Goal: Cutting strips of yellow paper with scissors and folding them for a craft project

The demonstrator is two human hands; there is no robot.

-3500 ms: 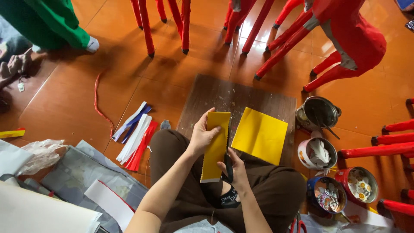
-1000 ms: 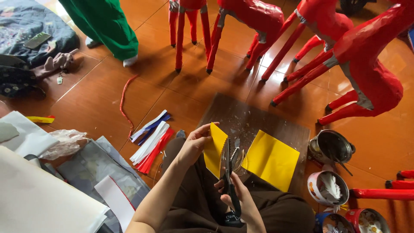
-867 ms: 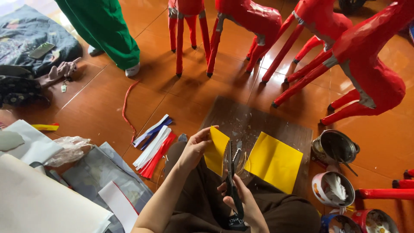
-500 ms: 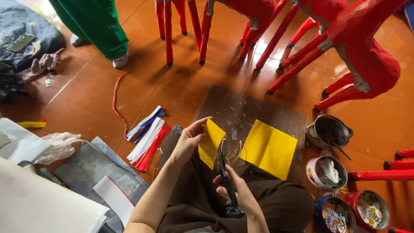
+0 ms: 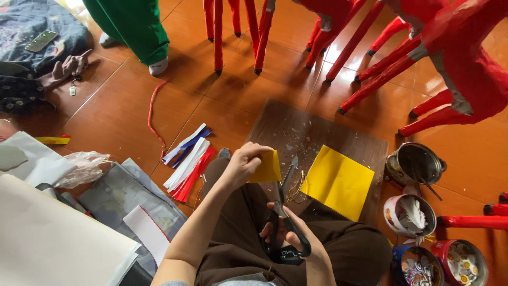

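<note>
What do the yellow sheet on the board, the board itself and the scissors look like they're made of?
Yellow sheet: likely thin matte paper, since it lies flat with faint fold lines.
Board: probably wood or hardboard, dull brown, scuffed and littered with scraps.
Scissors: grey metal blades, with black handles that look like plastic.

Yellow paper (image 5: 266, 168): small folded piece, pinched at left edge, held above wooden board's (image 5: 296, 127) near left corner.
Scissors (image 5: 283, 212): black-handled, blades open, tips at paper's right edge.
</note>
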